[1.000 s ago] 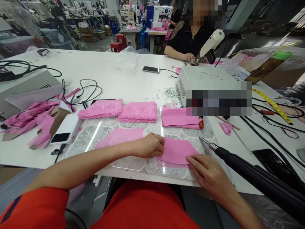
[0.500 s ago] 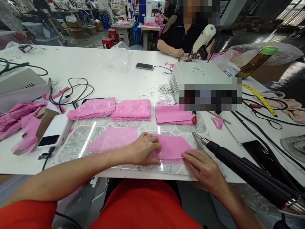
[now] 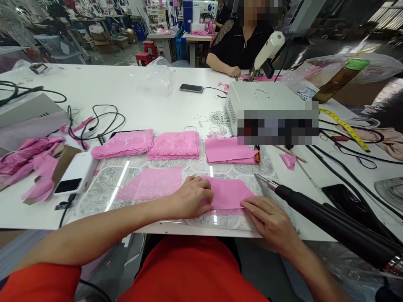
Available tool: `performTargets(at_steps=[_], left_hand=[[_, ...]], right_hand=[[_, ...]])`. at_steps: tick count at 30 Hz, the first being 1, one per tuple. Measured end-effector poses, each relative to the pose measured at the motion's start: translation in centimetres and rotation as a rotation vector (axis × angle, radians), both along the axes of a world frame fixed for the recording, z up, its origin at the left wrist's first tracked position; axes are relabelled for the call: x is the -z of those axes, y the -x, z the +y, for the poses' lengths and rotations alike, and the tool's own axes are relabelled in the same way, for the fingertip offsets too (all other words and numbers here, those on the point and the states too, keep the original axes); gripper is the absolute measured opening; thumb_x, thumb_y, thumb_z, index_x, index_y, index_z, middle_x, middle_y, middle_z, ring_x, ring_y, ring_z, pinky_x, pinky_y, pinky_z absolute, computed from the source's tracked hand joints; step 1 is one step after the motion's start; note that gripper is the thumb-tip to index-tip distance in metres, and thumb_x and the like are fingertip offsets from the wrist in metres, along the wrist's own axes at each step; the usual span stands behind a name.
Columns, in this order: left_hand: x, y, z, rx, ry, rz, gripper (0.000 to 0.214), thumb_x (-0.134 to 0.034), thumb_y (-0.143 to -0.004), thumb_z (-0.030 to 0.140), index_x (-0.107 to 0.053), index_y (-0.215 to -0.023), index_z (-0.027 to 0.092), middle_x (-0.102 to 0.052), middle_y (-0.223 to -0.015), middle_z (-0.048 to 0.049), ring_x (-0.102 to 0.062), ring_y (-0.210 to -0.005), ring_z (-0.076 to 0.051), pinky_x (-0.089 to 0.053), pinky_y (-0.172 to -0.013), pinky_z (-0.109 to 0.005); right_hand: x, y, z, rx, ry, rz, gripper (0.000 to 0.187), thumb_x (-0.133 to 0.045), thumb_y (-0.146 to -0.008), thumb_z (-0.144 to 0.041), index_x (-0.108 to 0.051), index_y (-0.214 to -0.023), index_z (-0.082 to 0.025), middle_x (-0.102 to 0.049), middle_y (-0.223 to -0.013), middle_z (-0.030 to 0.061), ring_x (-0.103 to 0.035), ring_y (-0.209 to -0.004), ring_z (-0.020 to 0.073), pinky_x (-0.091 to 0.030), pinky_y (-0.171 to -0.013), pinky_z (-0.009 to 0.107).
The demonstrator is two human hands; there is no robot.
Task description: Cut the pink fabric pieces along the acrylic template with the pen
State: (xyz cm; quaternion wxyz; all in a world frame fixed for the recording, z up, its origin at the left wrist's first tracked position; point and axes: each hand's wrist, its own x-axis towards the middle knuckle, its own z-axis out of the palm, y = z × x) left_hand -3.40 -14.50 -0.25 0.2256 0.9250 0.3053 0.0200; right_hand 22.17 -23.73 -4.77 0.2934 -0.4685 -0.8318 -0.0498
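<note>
A plain pink fabric piece (image 3: 228,193) lies on the patterned clear mat in front of me, over a lighter pink piece whose edge shows below it. My left hand (image 3: 197,197) has its fingers curled at the left end of the plain piece, gripping it. At the lower right corner my right hand (image 3: 267,220) pinches the cloth, fingers pressed together; its thumb is mostly hidden. Left of my left hand, a pink lace piece (image 3: 154,183) lies flat. A black pen-shaped tool (image 3: 327,222) with a metal tip slants in above my right hand.
Behind lie two lace stacks (image 3: 174,145) (image 3: 126,143) and a plain fabric stack (image 3: 226,151). A grey box (image 3: 264,95) stands beyond, with cables (image 3: 343,172) at right. A white device (image 3: 77,173) sits left. Across the table (image 3: 103,82) a person (image 3: 226,54) sits.
Both hands stay almost still on the pink fabric. The view has shifted very slightly, and the person across has moved a hand a little to the left.
</note>
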Motion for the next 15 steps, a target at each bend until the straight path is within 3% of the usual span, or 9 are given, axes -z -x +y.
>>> performTargets(at_steps=[4, 8, 15], left_hand=[[0.22, -0.17, -0.34, 0.01, -0.045, 0.046, 0.029, -0.08, -0.075, 0.04, -0.067, -0.09, 0.017, -0.061, -0.106, -0.0072, -0.053, -0.096, -0.024, -0.036, -0.094, -0.043], [0.65, -0.38, -0.53, 0.004, -0.099, 0.032, 0.006, -0.067, -0.085, 0.023, -0.067, -0.083, 0.018, -0.061, -0.1, -0.006, -0.051, -0.092, -0.021, -0.033, -0.095, -0.044], [0.65, -0.11, -0.14, 0.006, -0.051, -0.013, 0.018, -0.056, -0.091, 0.017, -0.071, -0.082, 0.02, -0.062, -0.099, -0.0043, -0.052, -0.089, -0.018, -0.035, -0.09, -0.039]], right_hand=[[-0.09, 0.11, 0.11, -0.003, -0.011, 0.006, 0.025, -0.055, -0.091, -0.011, -0.064, -0.113, -0.021, -0.071, -0.098, 0.0046, -0.066, -0.092, 0.0172, -0.055, -0.082, 0.033], [-0.14, 0.24, 0.19, 0.002, -0.025, 0.02, 0.025, -0.055, -0.091, -0.01, -0.065, -0.111, -0.021, -0.072, -0.096, 0.004, -0.066, -0.09, 0.017, -0.055, -0.082, 0.033], [-0.17, 0.31, 0.13, 0.014, -0.009, 0.034, 0.027, -0.055, -0.091, -0.011, -0.066, -0.112, -0.023, -0.072, -0.096, 0.0041, -0.067, -0.09, 0.0176, -0.057, -0.082, 0.034]])
